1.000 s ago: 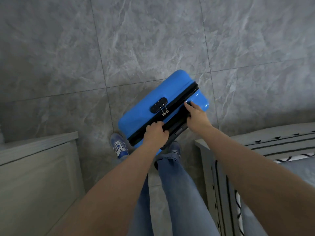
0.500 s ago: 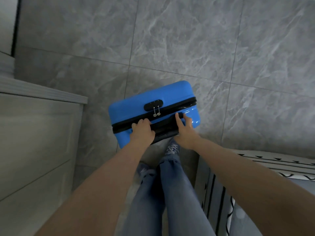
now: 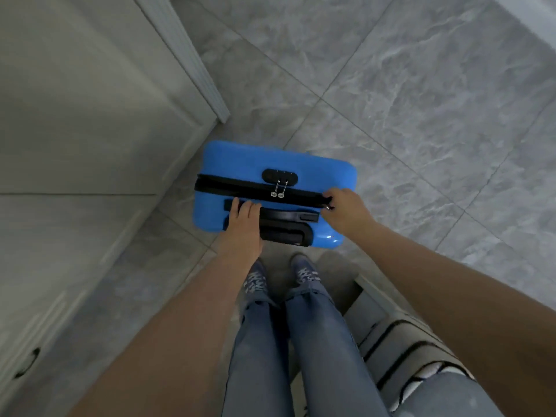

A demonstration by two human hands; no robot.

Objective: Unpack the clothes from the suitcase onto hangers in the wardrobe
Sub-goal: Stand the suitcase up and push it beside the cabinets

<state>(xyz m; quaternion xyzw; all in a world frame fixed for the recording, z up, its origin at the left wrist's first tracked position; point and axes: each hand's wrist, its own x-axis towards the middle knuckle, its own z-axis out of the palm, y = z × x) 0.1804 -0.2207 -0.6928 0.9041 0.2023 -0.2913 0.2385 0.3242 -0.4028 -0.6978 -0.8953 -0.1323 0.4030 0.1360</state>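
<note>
We see a grey marbled tile floor, with a pale grey wooden cabinet at the left. Standing upright on the tiles, just beside the cabinet, is the glossy blue hard-shell suitcase, zipped closed. Our left hand grasps its black top handle, fingers curled over it. Our right hand pinches the black zipper at the suitcase's corner.

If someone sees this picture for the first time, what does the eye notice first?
The bright blue suitcase standing on the grey tiled floor, zipped shut. The left hand rests on its black handle; the right hand is at the zipper's right end.
</note>
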